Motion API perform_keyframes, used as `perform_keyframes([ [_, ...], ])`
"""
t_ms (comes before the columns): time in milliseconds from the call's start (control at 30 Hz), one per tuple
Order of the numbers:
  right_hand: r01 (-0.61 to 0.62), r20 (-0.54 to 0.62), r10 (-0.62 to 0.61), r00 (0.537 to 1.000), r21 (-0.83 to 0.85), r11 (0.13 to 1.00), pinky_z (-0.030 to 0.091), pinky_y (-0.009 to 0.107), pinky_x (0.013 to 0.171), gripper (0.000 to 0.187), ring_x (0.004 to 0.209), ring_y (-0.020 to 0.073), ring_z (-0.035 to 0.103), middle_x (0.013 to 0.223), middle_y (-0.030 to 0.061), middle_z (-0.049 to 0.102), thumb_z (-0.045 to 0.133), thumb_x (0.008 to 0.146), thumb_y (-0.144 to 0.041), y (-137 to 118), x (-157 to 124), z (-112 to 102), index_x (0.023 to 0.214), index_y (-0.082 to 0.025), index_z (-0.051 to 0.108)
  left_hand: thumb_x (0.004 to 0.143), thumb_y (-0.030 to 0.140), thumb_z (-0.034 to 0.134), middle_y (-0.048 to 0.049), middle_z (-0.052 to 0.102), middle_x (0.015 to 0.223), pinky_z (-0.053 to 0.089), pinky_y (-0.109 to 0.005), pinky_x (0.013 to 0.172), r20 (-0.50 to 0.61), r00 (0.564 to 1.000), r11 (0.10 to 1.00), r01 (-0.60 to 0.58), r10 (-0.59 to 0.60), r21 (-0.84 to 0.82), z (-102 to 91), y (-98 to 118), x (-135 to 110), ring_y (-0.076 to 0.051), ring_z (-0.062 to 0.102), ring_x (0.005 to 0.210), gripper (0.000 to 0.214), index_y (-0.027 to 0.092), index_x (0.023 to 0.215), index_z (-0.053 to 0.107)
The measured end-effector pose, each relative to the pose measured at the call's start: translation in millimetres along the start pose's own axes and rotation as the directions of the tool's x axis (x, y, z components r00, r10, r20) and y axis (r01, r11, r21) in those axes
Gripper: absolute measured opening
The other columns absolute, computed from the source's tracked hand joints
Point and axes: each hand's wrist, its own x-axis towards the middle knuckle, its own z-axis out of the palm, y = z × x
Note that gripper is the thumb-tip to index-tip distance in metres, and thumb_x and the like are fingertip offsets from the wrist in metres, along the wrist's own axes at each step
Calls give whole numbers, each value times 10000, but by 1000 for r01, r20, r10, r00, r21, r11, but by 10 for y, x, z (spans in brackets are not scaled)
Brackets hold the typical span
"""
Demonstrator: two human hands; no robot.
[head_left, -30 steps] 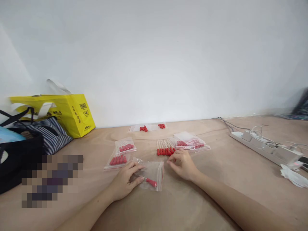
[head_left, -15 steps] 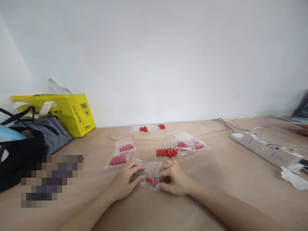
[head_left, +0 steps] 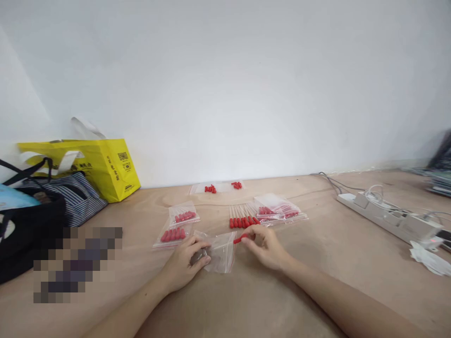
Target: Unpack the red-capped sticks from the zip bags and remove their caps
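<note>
"Big stuff first?"

"White wall (head_left: 225, 94) at the far side, wooden table (head_left: 246, 303) below it."

"Left?"

"Yellow carrier bag (head_left: 118, 169) far left, striped pouch (head_left: 84, 197) in front of it, black bag (head_left: 30, 244) nearer."

"Right?"

"White power strip (head_left: 391, 223), plugs and cables on."

"Hands?"

"Left hand (head_left: 181, 263) near centre, on the left end of a clear zip bag (head_left: 221, 253). Thumb and forefinger apart on the plastic; can't tell if it's pinched. Right hand (head_left: 268, 246) just right of the bag, thumb and fingertips closed on a red-headed stick (head_left: 239, 239)."

"Where's the stick exactly?"

"Right at the bag's right edge, red end showing. Can't tell if any of it is inside."

"Other bags?"

"Two filled zip bags (head_left: 172, 234) beyond the left hand, overlapping pile of filled bags (head_left: 282, 209) beyond the right."

"Loose ones?"

"Row of red-headed sticks (head_left: 241, 222), heads near, just beyond the right hand's fingertips."
</note>
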Motion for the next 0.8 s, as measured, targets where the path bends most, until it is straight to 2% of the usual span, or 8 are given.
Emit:
perform_keyframes([
  [100, -83, -175, 112, 978, 163, 983, 431, 271, 668, 184, 683, 140, 547, 716, 23, 613, 475, 788, -339, 138, 86, -227, 792, -181, 568, 785, 312, 499, -47, 568, 934, 435, -330, 770, 11, 1000, 1000, 7, -7, -1, -5, -8, -2, -187, 527, 864, 238, 226, 987, 590],
  [200, -64, -307, 142, 941, 250, 966, 446, 286, 666, 217, 699, 154, 563, 747, 39, 622, 493, 770, -391, 261, 189, -403, 786, -178, 532, 791, 326, 494, -44, 561, 944, 432, -332, 782, 18, 1000, 1000, 0, 0, -4, 9, -41, -4, -186, 524, 875, 240, 230, 991, 585],
  [267, -43, -388, 124, 913, 213, 976, 449, 295, 665, 222, 709, 160, 567, 777, 50, 626, 499, 763, -395, 310, 248, -450, 802, -178, 522, 794, 322, 491, -42, 555, 957, 429, -329, 787, 20, 1000, 1000, -7, 7, -1, 16, -67, -6, -184, 521, 884, 238, 230, 994, 581],
  [367, -32, -462, 26, 887, -5, 999, 435, 307, 696, 194, 750, 170, 561, 812, 58, 624, 500, 761, -357, 344, 309, -399, 827, -179, 542, 803, 311, 481, -42, 552, 976, 428, -321, 790, 36, 999, 999, -30, 29, 26, -2, -82, -11, -182, 519, 895, 238, 231, 1005, 576],
  [500, 35, -337, -183, 923, -400, 916, 376, 329, 758, 139, 778, 183, 542, 787, 49, 630, 486, 766, -267, 369, 362, -194, 818, -192, 590, 829, 307, 437, -40, 562, 995, 419, -320, 801, 80, 993, 989, -96, 87, 113, -63, -64, -20, -186, 517, 911, 236, 243, 1006, 579],
  [567, 82, -228, -238, 944, -538, 839, 345, 330, 769, 140, 791, 186, 533, 765, 46, 634, 481, 763, -226, 377, 381, -88, 823, -192, 602, 827, 317, 430, -48, 572, 990, 407, -350, 809, 25, 998, 979, -67, 64, 191, -82, -60, -24, -207, 513, 919, 229, 234, 958, 598],
  [700, 97, -112, -243, 964, -698, 709, 283, 348, 783, 137, 809, 191, 506, 752, 46, 634, 483, 760, -224, 377, 387, 55, 786, -190, 614, 796, 376, 446, -61, 571, 911, 394, -377, 785, -166, 979, 953, 156, -115, 260, -89, -42, -41, -232, 513, 892, 236, 194, 847, 587],
  [800, 87, -87, -223, 971, -741, 666, 240, 361, 794, 133, 813, 190, 483, 761, 38, 630, 508, 756, -277, 370, 370, 98, 736, -196, 612, 714, 463, 517, -43, 543, 834, 404, -339, 709, -159, 952, 930, 292, -261, 222, -101, 20, -58, -220, 518, 818, 282, 186, 767, 540],
])
